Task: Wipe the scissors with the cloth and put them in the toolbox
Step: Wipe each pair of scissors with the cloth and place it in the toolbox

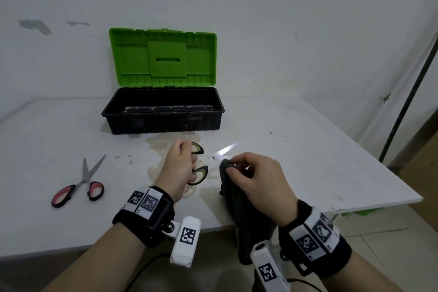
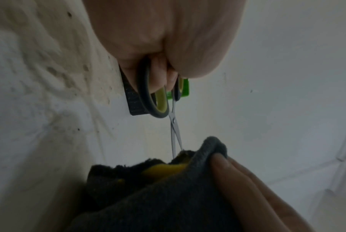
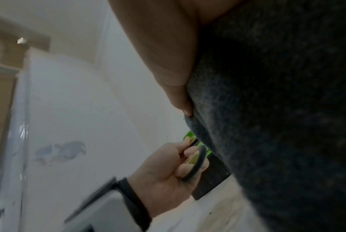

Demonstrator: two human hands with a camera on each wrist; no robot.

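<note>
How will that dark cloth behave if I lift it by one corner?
Probably floppy: the cloth already drapes limp over the table edge below the right hand. Its fuzzy nap suggests it won't slip from a grip. It looks light, so it should trail and swing rather than hold shape.

Bare white table surface (image 1: 296,149) lies right of the open black plastic toolbox with upright green lid (image 1: 163,111) (interior unobstructed from above); red-handled steel scissors (image 1: 79,182) occupy the left.

Even, soft daylight in the head view, edges bowed by the wide lens. A scissors blade (image 1: 225,150) glares white. Both wrist views are dim, grainy and blurred.
</note>
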